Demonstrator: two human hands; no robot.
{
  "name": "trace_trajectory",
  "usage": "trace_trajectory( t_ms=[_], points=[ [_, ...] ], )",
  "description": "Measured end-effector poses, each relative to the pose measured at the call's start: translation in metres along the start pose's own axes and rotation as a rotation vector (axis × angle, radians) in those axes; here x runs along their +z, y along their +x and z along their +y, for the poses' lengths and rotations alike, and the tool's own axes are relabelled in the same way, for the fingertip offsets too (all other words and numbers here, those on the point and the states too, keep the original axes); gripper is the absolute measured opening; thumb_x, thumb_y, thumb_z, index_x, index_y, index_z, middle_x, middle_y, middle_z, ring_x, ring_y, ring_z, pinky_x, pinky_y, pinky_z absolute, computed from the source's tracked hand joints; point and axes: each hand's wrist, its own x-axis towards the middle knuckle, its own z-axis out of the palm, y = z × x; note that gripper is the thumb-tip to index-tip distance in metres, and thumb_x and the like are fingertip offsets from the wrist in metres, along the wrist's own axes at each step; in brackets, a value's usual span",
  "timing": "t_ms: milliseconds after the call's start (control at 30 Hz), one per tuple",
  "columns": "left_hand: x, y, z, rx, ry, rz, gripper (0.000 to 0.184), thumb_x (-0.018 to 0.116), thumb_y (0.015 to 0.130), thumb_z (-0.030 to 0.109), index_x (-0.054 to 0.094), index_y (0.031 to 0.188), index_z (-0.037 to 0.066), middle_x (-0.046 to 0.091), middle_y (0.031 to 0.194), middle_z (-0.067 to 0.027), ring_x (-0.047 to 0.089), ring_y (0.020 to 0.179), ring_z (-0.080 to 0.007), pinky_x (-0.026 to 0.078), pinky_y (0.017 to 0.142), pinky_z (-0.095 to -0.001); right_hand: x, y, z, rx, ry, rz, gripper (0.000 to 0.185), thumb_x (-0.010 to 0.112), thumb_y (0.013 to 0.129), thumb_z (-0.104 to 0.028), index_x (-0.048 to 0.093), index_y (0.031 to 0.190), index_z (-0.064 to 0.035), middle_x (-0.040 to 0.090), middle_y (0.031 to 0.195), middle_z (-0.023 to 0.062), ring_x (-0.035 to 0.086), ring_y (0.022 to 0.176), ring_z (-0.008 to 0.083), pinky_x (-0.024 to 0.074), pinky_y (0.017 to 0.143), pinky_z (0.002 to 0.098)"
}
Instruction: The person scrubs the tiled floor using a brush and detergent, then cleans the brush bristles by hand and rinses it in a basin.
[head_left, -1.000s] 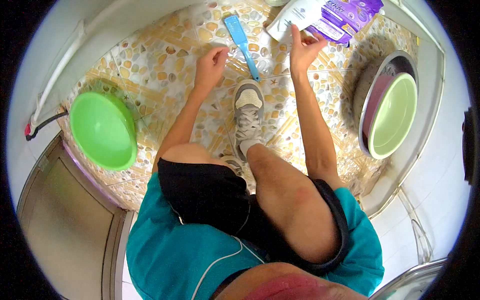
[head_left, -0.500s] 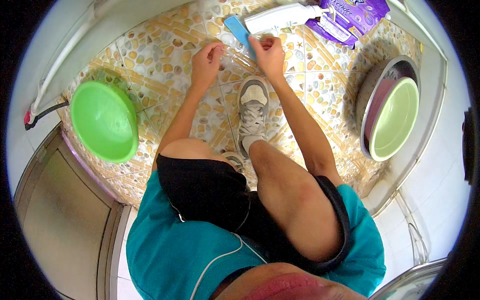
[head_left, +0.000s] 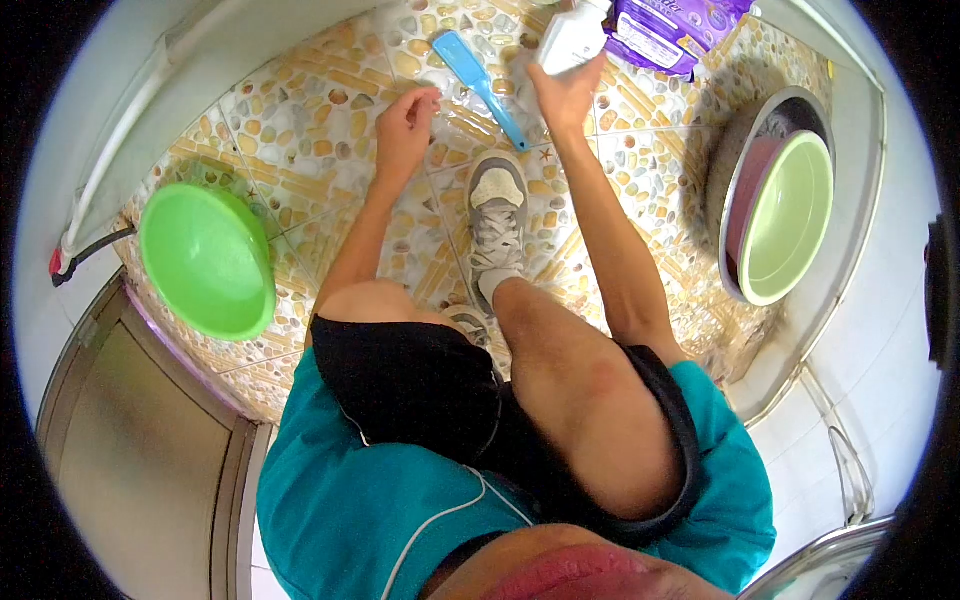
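Head view has the bottle [head_left: 573, 42] at your right hand [head_left: 568, 100], whose grip is clamped on its lower end, thumb on one side and fingers on the other. Holding it low seems meant to leave the neck free, which points up and away from your palm. Whether the base is off the floor, I cannot tell. The bottle is white and smooth, narrowing at the shoulder, with small print on the side towards you, too fine to read; its top runs up to the picture's edge.

Just right of the bottle, beyond your grip, lies the purple bag [head_left: 672, 32], glossy and printed. Left of that grip, the blue tool [head_left: 483, 90] lies flat on the floor [head_left: 310, 185], its handle end towards you, a placing that probably suits an easy pick-up.

Across the tool is your left hand [head_left: 402, 135], fingers curled in and tips together; if anything clear is pinched there, I cannot make it out. Your shoe [head_left: 497, 200] is planted below and between both hands.

Farther out, the green basin [head_left: 205, 260] sits well left of your left grip; well right of the other, the pale basin [head_left: 787, 220] tilts inside the steel basin [head_left: 728, 170], perhaps nested to save room.
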Motion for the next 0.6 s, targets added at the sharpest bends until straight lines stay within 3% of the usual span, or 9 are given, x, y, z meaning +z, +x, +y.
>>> trace_trajectory(
  t_ms=[67, 200, 300, 367, 400, 467, 533, 600],
  points=[
    [0.003, -0.001, 0.008, -0.045, 0.025, -0.007, 0.016, 0.052, 0.091, 0.009, 0.063, 0.099, 0.001, 0.068, 0.089, -0.0062, 0.064, 0.078, -0.0110, 0.048, 0.066, -0.0230, -0.034, -0.009, 0.012, 0.016, -0.345, -0.154, 0.098, 0.074, 0.063, -0.029, 0.021, 0.137, 0.0066, 0.042, 0.119, 0.0293, 0.045, 0.108, 0.0390, 0.0378, 0.094, 0.0451],
    [0.011, -0.001, 0.000, 0.028, 0.008, 0.017, 0.015, 0.052, 0.091, 0.009, 0.063, 0.098, 0.001, 0.068, 0.089, -0.0066, 0.064, 0.078, -0.0112, 0.048, 0.065, -0.0228, -0.057, -0.014, 0.037, -0.012, -0.330, -0.199, 0.098, 0.073, 0.066, -0.027, 0.017, 0.140, 0.0052, 0.042, 0.117, 0.0294, 0.045, 0.104, 0.0402, 0.0378, 0.093, 0.0464],
    [0.011, -0.001, 0.001, 0.054, 0.021, 0.047, 0.015, 0.053, 0.091, 0.009, 0.062, 0.098, 0.001, 0.068, 0.090, -0.0067, 0.063, 0.076, -0.0114, 0.047, 0.065, -0.0230, -0.059, -0.017, 0.030, -0.193, -0.370, -0.157, 0.093, 0.075, 0.068, -0.026, 0.022, 0.138, 0.0046, 0.042, 0.114, 0.0289, 0.046, 0.101, 0.0379, 0.0387, 0.089, 0.0457],
    [0.007, -0.001, 0.000, 0.056, 0.033, 0.067, 0.014, 0.053, 0.089, 0.007, 0.062, 0.098, 0.002, 0.067, 0.086, -0.0079, 0.063, 0.073, -0.0140, 0.048, 0.065, -0.0238, -0.059, -0.023, -0.005, -0.434, -0.540, 0.032, 0.079, 0.073, 0.072, -0.020, 0.031, 0.134, 0.0025, 0.046, 0.112, 0.0251, 0.047, 0.099, 0.0348, 0.0397, 0.085, 0.0426],
    [0.004, -0.001, -0.005, 0.050, 0.042, 0.077, 0.014, 0.053, 0.089, 0.007, 0.062, 0.098, 0.002, 0.067, 0.086, -0.0079, 0.063, 0.073, -0.0140, 0.048, 0.065, -0.0238, -0.052, -0.027, -0.006, -0.435, -0.530, 0.021, 0.079, 0.073, 0.072, -0.020, 0.031, 0.134, 0.0025, 0.046, 0.112, 0.0251, 0.047, 0.099, 0.0348, 0.0397, 0.085, 0.0426],
    [-0.003, 0.000, -0.015, 0.085, 0.255, 0.101, 0.015, 0.054, 0.086, 0.006, 0.062, 0.099, 0.003, 0.065, 0.085, -0.0093, 0.061, 0.069, -0.0174, 0.048, 0.064, -0.0251, -0.036, -0.036, -0.008, -0.658, -0.313, -0.226, 0.065, 0.071, 0.074, -0.016, 0.039, 0.128, 0.0001, 0.049, 0.109, 0.0205, 0.048, 0.096, 0.0330, 0.0400, 0.082, 0.0405],
    [-0.008, 0.000, -0.009, 0.134, 0.288, 0.137, 0.016, 0.054, 0.086, 0.005, 0.062, 0.100, 0.003, 0.064, 0.086, -0.0099, 0.061, 0.068, -0.0186, 0.048, 0.063, -0.0257, -0.016, -0.050, -0.027, -0.664, -0.258, -0.353, 0.058, 0.069, 0.074, -0.011, 0.042, 0.124, -0.0012, 0.052, 0.104, 0.0177, 0.048, 0.095, 0.0338, 0.0405, 0.081, 0.0413],
    [-0.009, -0.001, -0.005, 0.183, 0.313, 0.166, 0.017, 0.054, 0.085, 0.005, 0.062, 0.100, 0.004, 0.063, 0.087, -0.0105, 0.060, 0.068, -0.0197, 0.048, 0.062, -0.0263, 0.005, -0.060, -0.020, -0.507, -0.263, -0.561, 0.056, 0.068, 0.072, -0.008, 0.043, 0.122, -0.0038, 0.052, 0.102, 0.0184, 0.048, 0.096, 0.0345, 0.0408, 0.083, 0.0414]
  ],
)
